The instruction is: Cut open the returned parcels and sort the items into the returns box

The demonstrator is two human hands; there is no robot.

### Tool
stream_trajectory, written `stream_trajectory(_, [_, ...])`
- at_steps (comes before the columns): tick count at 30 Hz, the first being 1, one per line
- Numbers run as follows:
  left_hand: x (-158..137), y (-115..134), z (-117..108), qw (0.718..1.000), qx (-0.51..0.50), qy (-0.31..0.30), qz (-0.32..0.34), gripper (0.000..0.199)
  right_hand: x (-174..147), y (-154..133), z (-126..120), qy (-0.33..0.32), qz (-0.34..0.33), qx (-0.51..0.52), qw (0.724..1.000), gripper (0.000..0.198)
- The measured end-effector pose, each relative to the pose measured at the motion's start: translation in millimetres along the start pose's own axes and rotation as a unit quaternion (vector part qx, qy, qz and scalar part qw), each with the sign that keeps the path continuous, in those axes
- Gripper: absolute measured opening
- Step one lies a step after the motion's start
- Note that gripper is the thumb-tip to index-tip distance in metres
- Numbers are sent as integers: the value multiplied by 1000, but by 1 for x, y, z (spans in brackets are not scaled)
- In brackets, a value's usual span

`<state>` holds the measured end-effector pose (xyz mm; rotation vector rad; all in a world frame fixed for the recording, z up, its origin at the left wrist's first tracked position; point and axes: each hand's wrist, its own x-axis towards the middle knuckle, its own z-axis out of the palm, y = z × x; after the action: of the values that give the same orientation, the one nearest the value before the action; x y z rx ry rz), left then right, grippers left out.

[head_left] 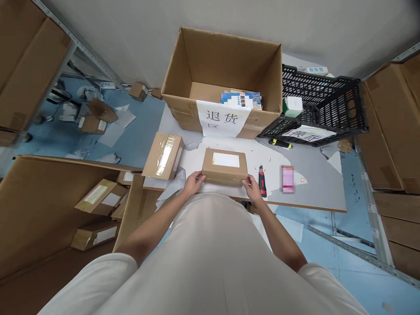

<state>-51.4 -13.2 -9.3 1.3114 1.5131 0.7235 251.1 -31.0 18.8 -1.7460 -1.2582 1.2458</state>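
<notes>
A small brown cardboard box (210, 171) with a white label on top lies at the table's front edge, close against my body. My left hand (194, 182) grips its near left corner, and my right hand (251, 187) holds the near right corner. Just right of that hand lies a red and black utility knife (262, 181). A second taped carton (163, 156) sits to the left of the held box. Behind it stands a large open cardboard box (183, 116) with a paper sign on its front and blue and white packages (243, 99) inside.
A black plastic crate (337, 105) with a green and white box stands at the back right. A yellow and black knife (280, 143) and a blurred pink item (288, 179) lie on the table (318, 183). A big carton (33, 183) at left holds several parcels. Shelves flank both sides.
</notes>
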Motion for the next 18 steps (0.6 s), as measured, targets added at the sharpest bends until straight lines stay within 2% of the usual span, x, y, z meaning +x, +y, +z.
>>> stream_trajectory(3, [3, 16, -5, 999, 17, 32, 32, 50, 5, -14, -10, 8, -28, -40, 999, 43])
stream_trajectory(9, [20, 34, 5, 997, 42, 63, 32, 51, 25, -23, -11, 53, -24, -106, 993, 48])
stream_trajectory(14, [22, 30, 7, 998, 16, 65, 5, 52, 30, -14, -10, 34, 10, -47, 998, 49])
stream_trajectory(18, [19, 25, 7, 999, -34, 39, -14, 57, 30, -4, -7, 20, 34, 4, 999, 53])
